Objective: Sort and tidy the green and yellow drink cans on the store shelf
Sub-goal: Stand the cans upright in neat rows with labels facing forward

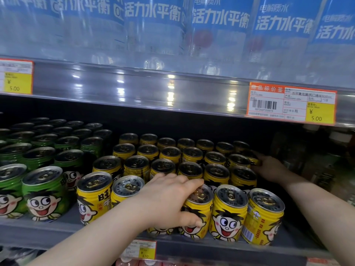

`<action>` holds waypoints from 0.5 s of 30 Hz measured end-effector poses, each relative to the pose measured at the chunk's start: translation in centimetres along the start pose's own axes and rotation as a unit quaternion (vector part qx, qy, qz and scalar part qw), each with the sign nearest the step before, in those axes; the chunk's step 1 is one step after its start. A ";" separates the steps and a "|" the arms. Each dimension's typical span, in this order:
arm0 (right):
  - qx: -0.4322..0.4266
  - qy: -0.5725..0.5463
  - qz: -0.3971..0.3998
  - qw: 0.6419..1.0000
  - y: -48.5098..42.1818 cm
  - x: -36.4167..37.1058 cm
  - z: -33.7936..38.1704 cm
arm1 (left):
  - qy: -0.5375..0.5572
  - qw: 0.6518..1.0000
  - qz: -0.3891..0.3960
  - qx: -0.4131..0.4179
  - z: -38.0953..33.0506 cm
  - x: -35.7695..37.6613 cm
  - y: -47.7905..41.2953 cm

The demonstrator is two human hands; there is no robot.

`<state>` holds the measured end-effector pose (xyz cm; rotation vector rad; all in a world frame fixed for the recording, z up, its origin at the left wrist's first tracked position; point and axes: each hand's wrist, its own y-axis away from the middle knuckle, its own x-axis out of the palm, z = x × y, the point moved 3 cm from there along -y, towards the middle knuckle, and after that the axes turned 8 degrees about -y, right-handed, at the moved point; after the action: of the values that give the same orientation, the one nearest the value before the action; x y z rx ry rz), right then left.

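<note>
Green cans [45,192] with a cartoon face fill the left of the shelf [48,230] in several rows. Yellow cans [228,210] with the same face fill the middle and right. My left hand [169,200] grips a front-row yellow can [196,214], fingers over its lid and thumb on its side. My right hand [269,166] reaches deep along the right edge of the yellow block and holds a yellow can [253,159] in a back row; shadow hides its fingers.
An upper shelf rail [172,89] with price tags [292,103] hangs low over the cans. Blue-labelled water bottles [221,25] stand above. Dark bottles [317,169] sit right of the yellow cans. A price tag [142,248] marks the shelf's front edge.
</note>
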<state>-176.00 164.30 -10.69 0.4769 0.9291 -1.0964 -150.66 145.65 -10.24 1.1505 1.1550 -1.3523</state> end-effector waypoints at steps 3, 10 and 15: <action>0.012 0.030 -0.004 0.999 0.0 -0.3 0.1 | 0.000 1.000 0.000 0.001 0.0 -0.1 0.0; 0.040 0.033 0.009 0.999 0.1 -0.9 0.5 | -0.008 1.000 0.001 0.001 0.0 0.0 -0.1; 0.009 0.091 0.020 0.996 0.7 -0.7 0.9 | -0.006 1.000 0.003 -0.001 0.0 0.0 0.0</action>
<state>-175.15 164.32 -9.67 0.6157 1.0640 -1.0381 -150.65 145.62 -10.26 1.1418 1.1439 -1.3519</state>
